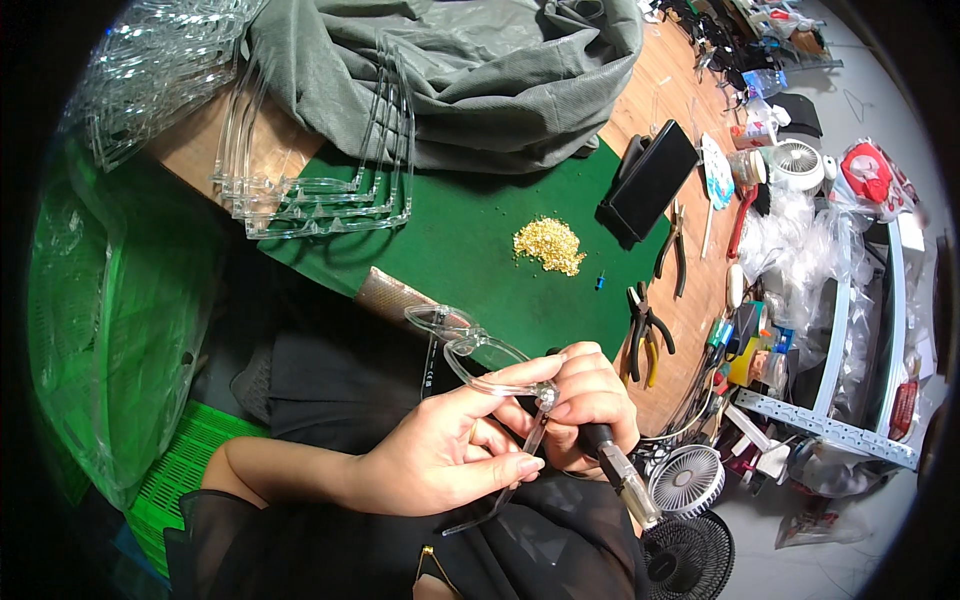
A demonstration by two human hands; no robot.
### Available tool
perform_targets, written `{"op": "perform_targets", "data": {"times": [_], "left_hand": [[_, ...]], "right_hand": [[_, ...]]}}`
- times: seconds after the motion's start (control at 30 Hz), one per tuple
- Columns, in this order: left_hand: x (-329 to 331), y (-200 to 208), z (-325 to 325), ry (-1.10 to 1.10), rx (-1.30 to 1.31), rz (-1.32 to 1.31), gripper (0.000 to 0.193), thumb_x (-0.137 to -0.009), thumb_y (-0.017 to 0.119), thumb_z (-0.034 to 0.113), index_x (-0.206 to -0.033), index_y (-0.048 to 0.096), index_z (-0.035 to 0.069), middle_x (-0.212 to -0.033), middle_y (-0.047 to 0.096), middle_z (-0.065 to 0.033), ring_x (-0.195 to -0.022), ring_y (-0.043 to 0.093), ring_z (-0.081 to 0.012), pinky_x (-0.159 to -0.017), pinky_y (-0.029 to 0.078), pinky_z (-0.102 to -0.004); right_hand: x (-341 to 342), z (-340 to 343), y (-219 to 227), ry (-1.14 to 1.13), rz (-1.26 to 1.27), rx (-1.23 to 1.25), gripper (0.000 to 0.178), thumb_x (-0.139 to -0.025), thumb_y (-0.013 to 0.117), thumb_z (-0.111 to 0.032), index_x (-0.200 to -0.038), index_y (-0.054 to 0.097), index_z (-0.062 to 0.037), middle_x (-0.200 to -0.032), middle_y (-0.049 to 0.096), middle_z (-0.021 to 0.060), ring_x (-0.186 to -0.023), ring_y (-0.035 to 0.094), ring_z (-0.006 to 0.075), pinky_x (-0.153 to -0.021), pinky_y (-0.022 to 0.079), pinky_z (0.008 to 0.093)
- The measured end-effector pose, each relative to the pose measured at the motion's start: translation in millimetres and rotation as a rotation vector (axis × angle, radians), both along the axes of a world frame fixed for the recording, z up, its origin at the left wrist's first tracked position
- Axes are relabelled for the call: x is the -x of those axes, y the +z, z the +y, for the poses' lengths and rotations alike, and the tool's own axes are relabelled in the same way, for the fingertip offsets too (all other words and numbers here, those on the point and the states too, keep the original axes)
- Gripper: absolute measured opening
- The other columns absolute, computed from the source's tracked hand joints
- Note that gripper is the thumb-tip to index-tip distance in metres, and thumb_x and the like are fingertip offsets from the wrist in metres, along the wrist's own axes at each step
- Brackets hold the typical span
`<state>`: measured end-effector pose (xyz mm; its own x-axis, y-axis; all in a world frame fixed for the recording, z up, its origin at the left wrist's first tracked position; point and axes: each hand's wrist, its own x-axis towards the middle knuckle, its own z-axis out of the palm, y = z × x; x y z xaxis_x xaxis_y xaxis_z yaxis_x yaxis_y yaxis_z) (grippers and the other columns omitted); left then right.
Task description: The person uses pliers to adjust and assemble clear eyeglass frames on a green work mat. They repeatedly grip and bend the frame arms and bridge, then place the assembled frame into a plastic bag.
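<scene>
My left hand [450, 455] pinches clear glasses [472, 334] by one arm | right hand [595, 395] grips tool [622, 478] | front's long axis slants up-left from both

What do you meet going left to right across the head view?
Green crate, stacked clear frames, held glasses frame, small blue piece, black-and-yellow pliers, slim red item, upper white fan, red package.
</scene>
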<state>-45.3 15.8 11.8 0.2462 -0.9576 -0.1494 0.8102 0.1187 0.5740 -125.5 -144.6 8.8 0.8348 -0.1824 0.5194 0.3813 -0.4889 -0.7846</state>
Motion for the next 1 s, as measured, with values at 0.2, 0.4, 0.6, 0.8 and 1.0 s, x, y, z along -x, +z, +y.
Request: {"op": "perform_targets", "data": {"times": [0.2, 0.4, 0.6, 0.8, 1.0], "left_hand": [[-1.5, 1.7, 0.3, -0.003, -0.018, -0.021, 0.073, -0.08, 0.06, -0.011, -0.142, 0.022, 0.002, -0.097, 0.054, -0.0074, -0.085, 0.061, -0.0141, -0.076, 0.052, -0.0248], [-1.7, 1.9, 0.1, -0.011, -0.022, -0.044, 0.073, -0.08, 0.059, -0.012, -0.142, 0.022, 0.001, -0.097, 0.055, -0.0079, -0.086, 0.062, -0.0146, -0.075, 0.052, -0.0243], [-0.7, 2.1, 0.2, -0.025, -0.05, -0.058, 0.073, -0.08, 0.058, -0.013, -0.142, 0.022, 0.002, -0.097, 0.055, -0.008, -0.086, 0.062, -0.0143, -0.076, 0.052, -0.0244], [-2.6, 1.8, 1.2, -0.047, -0.052, -0.078, 0.074, -0.08, 0.059, -0.014, -0.142, 0.022, 0.003, -0.094, 0.053, -0.0065, -0.086, 0.06, -0.0117, -0.077, 0.051, -0.0232], [-1.5, -1.7, 2.8, -0.045, -0.027, -0.092, 0.074, -0.08, 0.059, -0.014, -0.142, 0.022, 0.003, -0.096, 0.052, -0.0066, -0.086, 0.059, -0.0104, -0.078, 0.05, -0.0225]], "right_hand": [[-0.5, -3.0, 1.9, 0.029, 0.02, 0.019, 0.016, -0.078, 0.07, -0.01, -0.085, 0.056, -0.0069, -0.077, 0.06, 0.0047, -0.067, 0.056, 0.0211, -0.069, 0.046, 0.0375], [1.1, -2.0, 1.4, 0.029, 0.027, -0.026, 0.017, -0.077, 0.071, -0.009, -0.086, 0.056, -0.0069, -0.078, 0.06, 0.0054, -0.068, 0.056, 0.0216, -0.069, 0.046, 0.0376], [1.8, -4.3, 2.7, 0.05, 0.034, -0.012, 0.018, -0.075, 0.072, -0.008, -0.085, 0.057, -0.0067, -0.078, 0.06, 0.0055, -0.069, 0.056, 0.0216, -0.07, 0.046, 0.038], [1.8, -5.5, 2.2, 0.056, 0.026, 0.025, 0.018, -0.074, 0.073, -0.007, -0.086, 0.058, -0.0065, -0.078, 0.06, 0.0048, -0.069, 0.057, 0.0217, -0.07, 0.046, 0.038], [2.8, -4.1, 2.8, 0.056, 0.044, 0.003, 0.018, -0.075, 0.073, -0.01, -0.085, 0.059, -0.0061, -0.079, 0.061, 0.0051, -0.07, 0.057, 0.0218, -0.071, 0.047, 0.0386]]}}
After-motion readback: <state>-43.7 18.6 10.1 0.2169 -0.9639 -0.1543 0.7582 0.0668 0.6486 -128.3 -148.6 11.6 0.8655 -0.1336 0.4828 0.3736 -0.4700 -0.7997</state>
